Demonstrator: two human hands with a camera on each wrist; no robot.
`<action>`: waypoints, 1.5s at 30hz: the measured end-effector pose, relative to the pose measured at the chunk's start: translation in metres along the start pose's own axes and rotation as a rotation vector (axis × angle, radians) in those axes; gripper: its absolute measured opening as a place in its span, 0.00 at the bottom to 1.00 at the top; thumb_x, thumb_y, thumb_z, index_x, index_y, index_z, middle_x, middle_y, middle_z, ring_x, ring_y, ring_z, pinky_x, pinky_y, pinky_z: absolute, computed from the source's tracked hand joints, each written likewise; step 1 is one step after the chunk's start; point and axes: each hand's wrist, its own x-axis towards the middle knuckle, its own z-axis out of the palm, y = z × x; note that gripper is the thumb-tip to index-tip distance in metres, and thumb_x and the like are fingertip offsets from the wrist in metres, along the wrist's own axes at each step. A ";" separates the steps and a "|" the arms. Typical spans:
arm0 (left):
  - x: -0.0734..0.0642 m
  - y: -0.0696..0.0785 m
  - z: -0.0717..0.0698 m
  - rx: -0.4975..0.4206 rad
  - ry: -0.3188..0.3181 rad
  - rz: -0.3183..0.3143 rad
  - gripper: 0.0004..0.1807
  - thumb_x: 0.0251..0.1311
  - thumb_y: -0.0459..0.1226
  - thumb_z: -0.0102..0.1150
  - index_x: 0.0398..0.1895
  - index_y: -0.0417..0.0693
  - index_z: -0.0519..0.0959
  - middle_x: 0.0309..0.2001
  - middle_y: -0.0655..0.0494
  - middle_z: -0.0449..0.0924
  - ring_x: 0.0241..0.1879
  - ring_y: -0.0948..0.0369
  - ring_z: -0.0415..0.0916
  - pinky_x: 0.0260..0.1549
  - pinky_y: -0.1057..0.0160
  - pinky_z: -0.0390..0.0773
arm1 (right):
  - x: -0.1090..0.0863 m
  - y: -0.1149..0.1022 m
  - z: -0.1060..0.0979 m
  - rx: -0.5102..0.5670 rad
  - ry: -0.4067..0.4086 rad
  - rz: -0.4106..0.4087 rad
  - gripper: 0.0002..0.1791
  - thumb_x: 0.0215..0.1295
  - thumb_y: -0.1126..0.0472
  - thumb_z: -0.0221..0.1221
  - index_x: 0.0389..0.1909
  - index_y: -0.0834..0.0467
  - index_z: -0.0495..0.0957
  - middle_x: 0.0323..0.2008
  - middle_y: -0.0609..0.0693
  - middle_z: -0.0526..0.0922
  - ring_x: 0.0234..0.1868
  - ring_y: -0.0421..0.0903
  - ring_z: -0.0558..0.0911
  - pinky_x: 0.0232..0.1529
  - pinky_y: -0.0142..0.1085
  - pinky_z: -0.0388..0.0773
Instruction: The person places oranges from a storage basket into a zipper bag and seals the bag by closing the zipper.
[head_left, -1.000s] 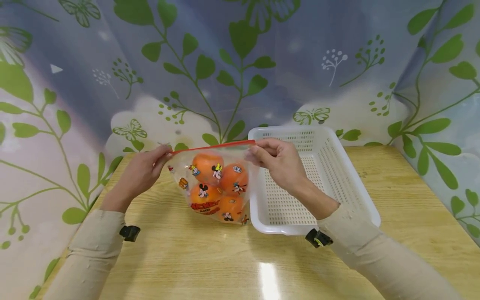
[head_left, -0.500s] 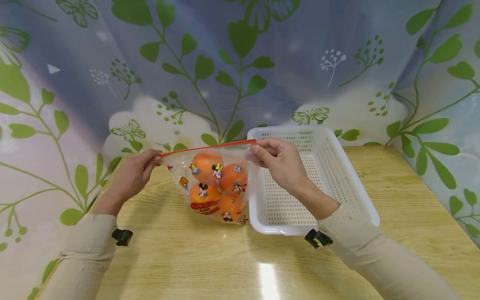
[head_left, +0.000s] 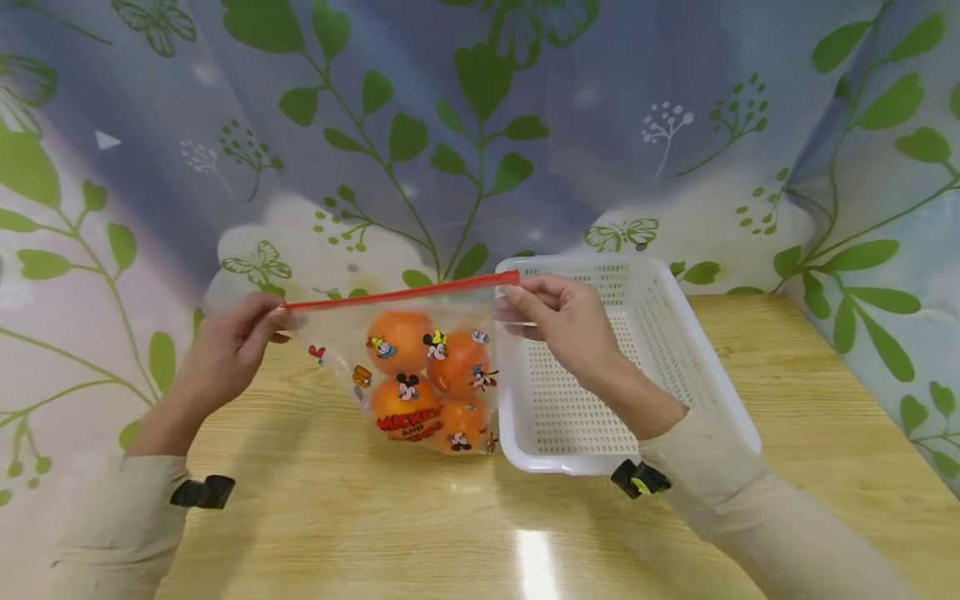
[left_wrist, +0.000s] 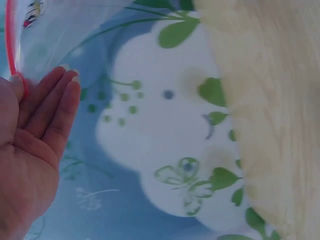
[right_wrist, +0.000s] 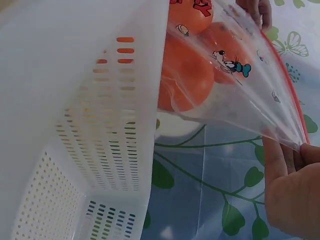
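A clear zip bag (head_left: 337, 333) printed with cartoon figures stands on the table with several oranges (head_left: 401, 340) inside. Its red zip strip (head_left: 405, 292) is stretched nearly straight between both hands. My left hand (head_left: 234, 346) pinches the strip's left end between thumb and fingers; the left wrist view shows that corner of the strip at the thumb tip. At the right end, my right hand (head_left: 566, 325) pinches the top corner of the bag. In the right wrist view the oranges (right_wrist: 187, 75) press against the film beside the basket.
A white plastic basket (head_left: 517, 450) with slotted walls stands right of the bag, under my right forearm. The wooden table (head_left: 375, 525) reaches back to a leaf-printed curtain (head_left: 585, 125). Black bands (head_left: 202, 492) sit on both sleeves.
My left hand has moved left and slightly down, ending at the left end of the red strip, which now shows at greater length. The right hand stays almost in place.
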 end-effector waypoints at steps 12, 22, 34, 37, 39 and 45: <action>-0.015 0.022 -0.037 -0.142 -0.023 -0.111 0.07 0.69 0.28 0.48 0.44 0.36 0.76 0.28 0.61 0.81 0.27 0.69 0.79 0.29 0.75 0.76 | 0.005 -0.012 0.003 0.017 -0.113 0.171 0.12 0.69 0.64 0.56 0.46 0.69 0.77 0.40 0.61 0.84 0.40 0.50 0.85 0.41 0.44 0.81; 0.003 -0.026 0.007 -0.273 -0.140 -0.297 0.16 0.73 0.39 0.45 0.50 0.33 0.73 0.31 0.48 0.84 0.28 0.62 0.82 0.27 0.66 0.80 | 0.047 0.013 0.006 -0.100 -0.164 0.357 0.17 0.73 0.62 0.50 0.54 0.71 0.69 0.49 0.62 0.77 0.51 0.53 0.79 0.52 0.43 0.76; 0.000 -0.023 0.028 -0.019 -0.228 -0.251 0.30 0.74 0.48 0.40 0.73 0.43 0.55 0.67 0.36 0.59 0.61 0.40 0.63 0.52 0.39 0.68 | 0.040 0.019 0.023 -0.644 -0.265 0.170 0.38 0.71 0.54 0.51 0.74 0.60 0.46 0.73 0.59 0.47 0.72 0.56 0.50 0.68 0.51 0.52; -0.011 -0.013 0.034 0.136 -0.166 -0.106 0.29 0.73 0.45 0.45 0.71 0.40 0.59 0.70 0.36 0.53 0.67 0.38 0.52 0.58 0.36 0.58 | 0.028 0.014 0.040 -0.870 -0.415 0.100 0.37 0.71 0.50 0.51 0.74 0.59 0.50 0.74 0.60 0.45 0.73 0.58 0.46 0.68 0.53 0.48; -0.018 -0.003 0.041 0.202 -0.132 -0.023 0.28 0.71 0.44 0.47 0.69 0.41 0.63 0.70 0.37 0.53 0.68 0.39 0.51 0.60 0.36 0.55 | 0.019 0.011 0.054 -0.993 -0.530 0.097 0.37 0.71 0.47 0.50 0.74 0.57 0.50 0.74 0.60 0.42 0.73 0.59 0.43 0.68 0.54 0.47; -0.022 0.023 0.068 0.224 -0.234 0.110 0.29 0.71 0.47 0.47 0.71 0.46 0.62 0.72 0.45 0.52 0.70 0.45 0.48 0.62 0.40 0.55 | 0.007 0.012 0.086 -1.259 -0.702 0.151 0.41 0.69 0.39 0.48 0.76 0.52 0.46 0.75 0.57 0.41 0.73 0.60 0.40 0.69 0.52 0.44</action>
